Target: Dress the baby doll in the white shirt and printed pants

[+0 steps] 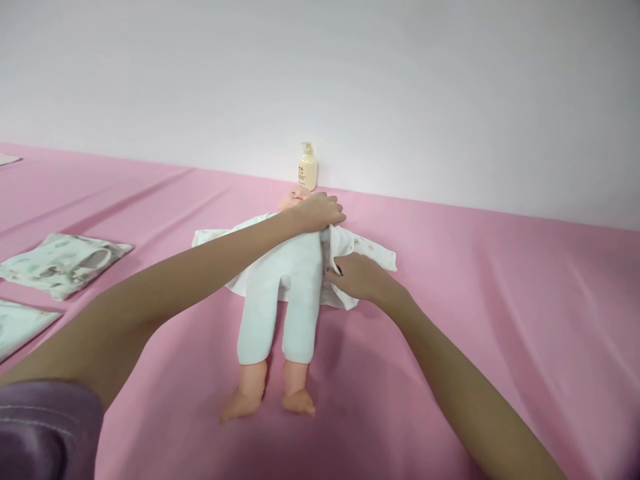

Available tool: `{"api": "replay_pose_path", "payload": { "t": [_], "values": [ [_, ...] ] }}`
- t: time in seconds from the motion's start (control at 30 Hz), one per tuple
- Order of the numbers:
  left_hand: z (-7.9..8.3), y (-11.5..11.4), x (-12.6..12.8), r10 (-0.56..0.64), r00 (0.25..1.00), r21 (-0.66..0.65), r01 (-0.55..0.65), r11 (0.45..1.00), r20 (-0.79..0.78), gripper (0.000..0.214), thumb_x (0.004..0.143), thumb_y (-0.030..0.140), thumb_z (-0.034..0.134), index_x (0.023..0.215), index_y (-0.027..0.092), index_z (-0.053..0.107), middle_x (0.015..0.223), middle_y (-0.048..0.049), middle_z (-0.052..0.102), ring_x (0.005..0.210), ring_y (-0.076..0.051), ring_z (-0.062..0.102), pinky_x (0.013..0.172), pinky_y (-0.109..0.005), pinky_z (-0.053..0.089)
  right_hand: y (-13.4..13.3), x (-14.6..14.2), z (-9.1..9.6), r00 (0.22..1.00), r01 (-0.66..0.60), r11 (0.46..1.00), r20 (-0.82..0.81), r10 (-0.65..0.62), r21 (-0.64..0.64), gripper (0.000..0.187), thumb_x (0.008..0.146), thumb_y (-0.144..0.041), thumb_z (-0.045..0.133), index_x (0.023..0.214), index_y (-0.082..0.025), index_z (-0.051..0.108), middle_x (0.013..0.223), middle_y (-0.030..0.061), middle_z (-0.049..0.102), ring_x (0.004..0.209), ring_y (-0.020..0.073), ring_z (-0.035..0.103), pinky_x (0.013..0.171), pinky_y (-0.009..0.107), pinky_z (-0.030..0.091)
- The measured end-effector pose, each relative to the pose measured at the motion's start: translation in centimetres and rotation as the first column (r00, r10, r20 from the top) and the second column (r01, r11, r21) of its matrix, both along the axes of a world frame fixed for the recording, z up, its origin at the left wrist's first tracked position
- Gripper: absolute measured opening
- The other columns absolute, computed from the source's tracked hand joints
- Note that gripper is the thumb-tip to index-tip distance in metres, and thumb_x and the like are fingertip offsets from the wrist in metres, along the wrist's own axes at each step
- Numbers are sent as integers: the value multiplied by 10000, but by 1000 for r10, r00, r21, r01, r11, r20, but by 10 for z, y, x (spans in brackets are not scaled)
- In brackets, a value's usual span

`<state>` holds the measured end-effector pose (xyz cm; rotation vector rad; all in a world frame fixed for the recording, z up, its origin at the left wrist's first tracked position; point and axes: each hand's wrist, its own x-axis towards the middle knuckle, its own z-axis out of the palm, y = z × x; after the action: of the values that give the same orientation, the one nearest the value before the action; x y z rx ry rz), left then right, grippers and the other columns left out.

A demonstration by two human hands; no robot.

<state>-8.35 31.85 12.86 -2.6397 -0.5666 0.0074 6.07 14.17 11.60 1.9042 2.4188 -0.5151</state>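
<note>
A baby doll point(299, 320) in white trousers lies on its back, bare feet toward me. Spread out beneath its upper body is a white baby shirt point(373, 249), whose printed sleeves reach out to both sides. My left hand point(321, 212) is over the doll's shoulder on the right, just below its head, with the fingers curled; what they hold is hidden. Lower down, my right hand point(357, 275) is closed on the front edge of the shirt beside the doll's waist. The doll's arm on that side is hidden by cloth and hands.
A cream pump bottle point(309, 168) stands behind the doll's head, against the pale wall point(400, 100). Folded printed baby clothes point(65, 257) lie at the left, with another folded cloth point(23, 327) nearer me. A pink sheet point(450, 320) with creases covers the surface.
</note>
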Motion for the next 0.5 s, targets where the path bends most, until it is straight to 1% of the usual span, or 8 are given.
{"api": "replay_pose_path", "payload": {
  "t": [0.1, 0.17, 0.23, 0.3, 0.37, 0.43, 0.47, 0.5],
  "values": [
    [3, -7, -14, 124, 990, -102, -117, 988, 73, 307, 920, 90, 540, 1076, 232, 764, 1120, -83, 783, 1096, -260, 660, 867, -369, 443, 0, -4, -3, 999, -21, 999, -25, 20, -40, 412, 1043, -409, 496, 689, -214, 410, 728, 23, 574, 664, 160, 505, 590, 312, 308],
    [6, -19, -32, 176, 969, -195, -142, 970, 171, 313, 979, 193, 520, 1179, 249, 753, 1247, -69, 760, 1185, -270, 636, 979, -402, 448, 3, 4, -4, 999, -21, 995, -48, 16, -94, 468, 1050, -512, 501, 692, -218, 435, 730, 19, 587, 649, 162, 506, 587, 314, 316],
    [4, -36, -56, 211, 930, -278, -126, 952, 300, 365, 1033, 314, 479, 1316, 266, 704, 1405, -61, 698, 1304, -283, 587, 1086, -438, 426, 8, 20, -2, 996, 7, 993, -90, -17, -116, 536, 1042, -649, 480, 710, -228, 477, 750, 23, 618, 645, 173, 516, 587, 319, 340],
    [-2, -53, -88, 281, 860, -332, -140, 933, 426, 415, 1063, 398, 431, 1388, 267, 653, 1486, -62, 645, 1361, -287, 556, 1143, -457, 410, 12, 40, 1, 985, 56, 994, -159, -71, -94, 567, 1030, -726, 450, 752, -241, 537, 801, 40, 664, 663, 191, 544, 599, 328, 376],
    [-15, -66, -126, 390, 765, -367, -216, 905, 513, 436, 1079, 437, 382, 1369, 250, 648, 1463, -78, 650, 1322, -295, 579, 1154, -477, 415, 15, 59, 0, 962, 151, 989, -228, -149, -8, 556, 1038, -726, 420, 814, -245, 589, 862, 64, 703, 704, 216, 582, 628, 342, 416],
    [-31, -71, -170, 500, 685, -409, -310, 858, 530, 443, 1074, 433, 362, 1343, 235, 653, 1411, -96, 671, 1281, -308, 599, 1141, -489, 431, 17, 74, -6, 938, 262, 954, -272, -216, 148, 488, 1035, -676, 450, 924, -239, 634, 963, 95, 732, 825, 256, 634, 693, 360, 460],
    [-38, -71, -192, 546, 659, -433, -350, 831, 516, 443, 1063, 425, 369, 1346, 232, 649, 1400, -103, 674, 1279, -312, 599, 1131, -486, 441, 18, 80, -11, 938, 284, 930, -270, -218, 232, 438, 1017, -639, 497, 999, -230, 653, 1036, 113, 738, 920, 282, 649, 740, 372, 479],
    [-45, -68, -214, 583, 648, -456, -378, 805, 490, 445, 1045, 432, 395, 1357, 233, 641, 1406, -105, 671, 1292, -316, 591, 1123, -478, 448, 20, 85, -17, 949, 271, 911, -247, -197, 312, 403, 985, -598, 556, 1077, -221, 666, 1108, 128, 735, 1012, 305, 648, 788, 382, 491]
  ]
}}
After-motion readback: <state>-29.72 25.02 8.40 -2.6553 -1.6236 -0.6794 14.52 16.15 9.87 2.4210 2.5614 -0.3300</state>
